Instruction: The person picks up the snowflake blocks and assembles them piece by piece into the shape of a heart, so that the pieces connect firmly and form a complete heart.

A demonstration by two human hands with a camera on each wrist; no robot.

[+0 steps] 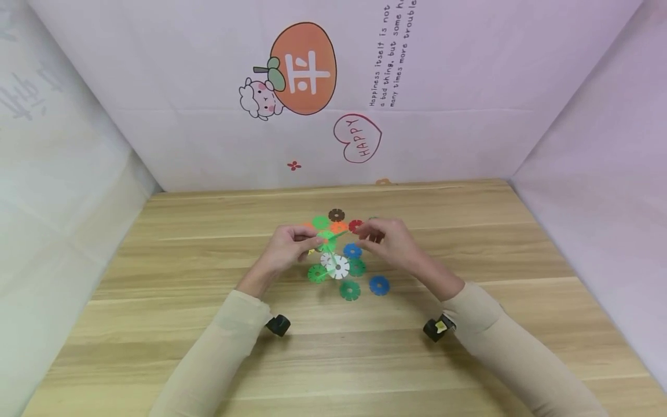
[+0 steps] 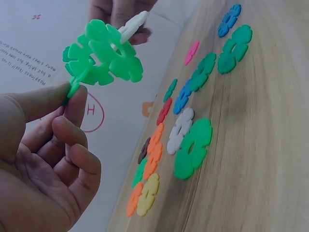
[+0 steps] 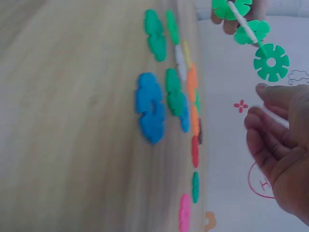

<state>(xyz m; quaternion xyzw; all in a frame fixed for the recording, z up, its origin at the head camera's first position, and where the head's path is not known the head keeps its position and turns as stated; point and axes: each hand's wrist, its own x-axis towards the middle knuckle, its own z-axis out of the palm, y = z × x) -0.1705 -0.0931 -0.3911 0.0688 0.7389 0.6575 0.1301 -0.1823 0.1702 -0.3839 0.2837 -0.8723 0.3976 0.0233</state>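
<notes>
In front of you the pale, faintly creased backdrop [image 1: 443, 145] runs off the top of the head view, cutting short its printed lines of text [image 1: 393, 58]; below it lies the smooth, wood-grained table [image 1: 339, 359]. Your sleeves [image 1: 208, 359] leave the bottom edge, and a black wrist camera sits by each cuff. Your left hand [image 1: 288, 246] pinches a disc's green edge between thumb and forefinger, its other fingers bent; your right hand [image 1: 388, 237] holds nothing, fingers loosely curled and thumb apart, just beside the work. That work is a cluster [image 2: 111, 53] of slotted plastic discs, raised above the table between your hands: one white disc [image 2: 134, 26] and at least three green ones, overlapping too much for an exact count. Fourteen loose, flat, notched discs with holed centres lie beneath and around: three dark green [image 3: 155, 35], two bright green [image 2: 193, 149], two blue [image 1: 379, 285], two orange [image 1: 339, 227], and one each of white [image 2: 180, 130], red [image 2: 164, 111], brown [image 1: 336, 215], yellow [image 2: 147, 194] and pink [image 2: 191, 53]. In the head view your right hand hides the pink and nearly all of one dark green.
</notes>
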